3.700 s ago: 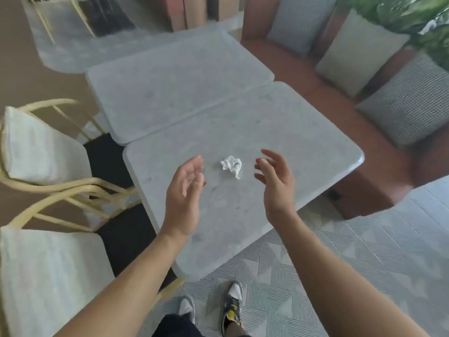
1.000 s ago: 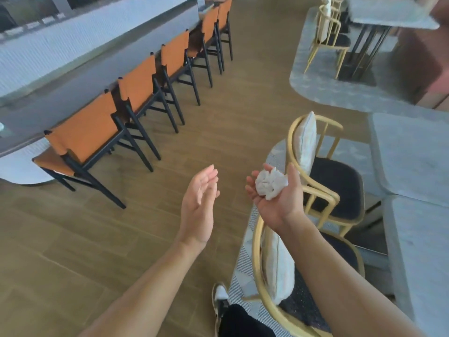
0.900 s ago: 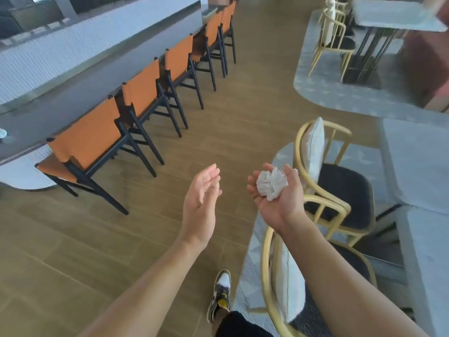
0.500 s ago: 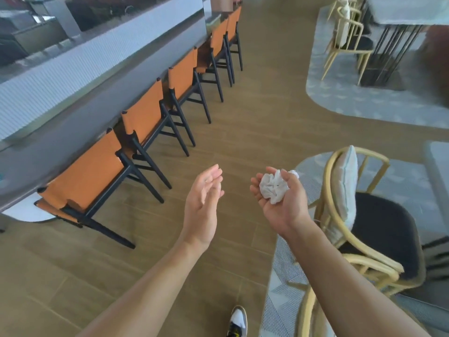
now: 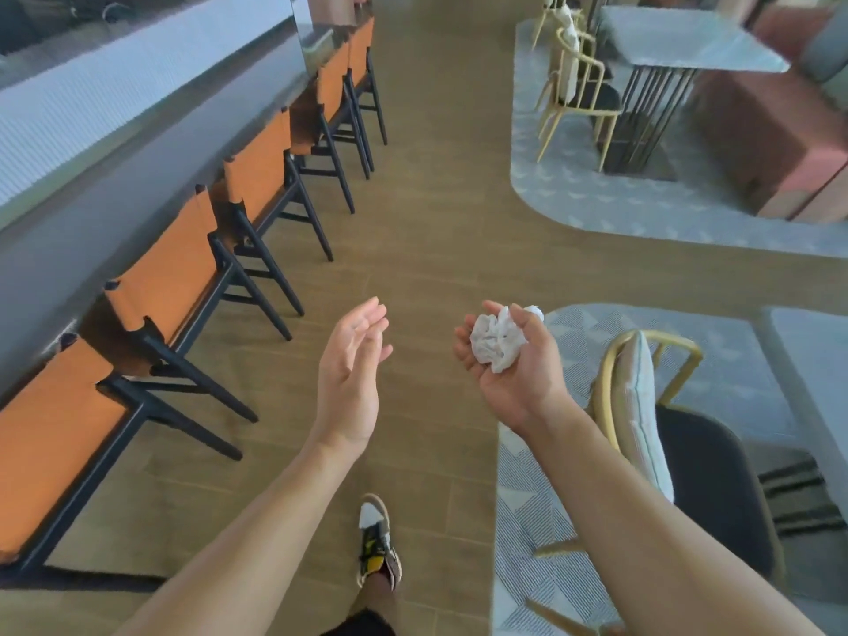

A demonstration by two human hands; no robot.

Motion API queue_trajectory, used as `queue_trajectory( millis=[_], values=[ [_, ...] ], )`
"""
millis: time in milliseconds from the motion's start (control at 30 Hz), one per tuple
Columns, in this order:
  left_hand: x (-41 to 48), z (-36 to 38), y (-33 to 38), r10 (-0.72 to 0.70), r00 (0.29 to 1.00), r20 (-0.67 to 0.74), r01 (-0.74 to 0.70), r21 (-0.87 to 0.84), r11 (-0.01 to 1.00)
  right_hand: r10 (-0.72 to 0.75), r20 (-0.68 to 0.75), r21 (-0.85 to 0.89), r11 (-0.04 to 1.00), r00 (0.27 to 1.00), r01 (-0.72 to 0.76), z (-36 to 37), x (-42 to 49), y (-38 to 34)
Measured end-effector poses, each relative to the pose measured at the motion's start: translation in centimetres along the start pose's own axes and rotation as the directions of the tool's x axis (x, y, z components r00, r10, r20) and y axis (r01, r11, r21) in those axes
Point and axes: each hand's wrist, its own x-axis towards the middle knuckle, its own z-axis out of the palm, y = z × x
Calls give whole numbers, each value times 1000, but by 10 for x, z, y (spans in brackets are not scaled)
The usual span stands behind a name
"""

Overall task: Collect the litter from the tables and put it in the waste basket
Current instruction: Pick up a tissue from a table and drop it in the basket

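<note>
A crumpled white paper napkin (image 5: 498, 342) sits in the palm of my right hand (image 5: 514, 364), which is turned palm up with fingers and thumb curled round it. To its left my left hand (image 5: 351, 374) is held out over the wooden floor, fingers straight and relaxed, holding nothing. No waste basket is in view. The grey marble table (image 5: 812, 355) shows only as an edge at the right.
A row of orange chairs with black frames (image 5: 183, 277) lines a long dark counter (image 5: 114, 176) on the left. A gold-framed chair with a cushion (image 5: 651, 424) stands close on my right. Another grey table (image 5: 683, 39) with gold chairs stands far right. Wooden floor (image 5: 440, 199) runs ahead.
I picked the napkin off the table with my right hand and turned away. The view has moved left and forward along the floor; the table has slid out to the right.
</note>
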Motion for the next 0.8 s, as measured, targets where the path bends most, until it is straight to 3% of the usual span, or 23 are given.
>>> queue_trajectory(
  millis=[500, 800],
  values=[
    [335, 9, -42, 8, 984, 180, 3, -58, 998, -103, -69, 34, 994, 992, 105, 130, 270, -63],
    [520, 63, -91, 10, 985, 174, 0, -61, 998, -139, -69, 39, 989, 988, 142, 160, 452, -125]
  ],
)
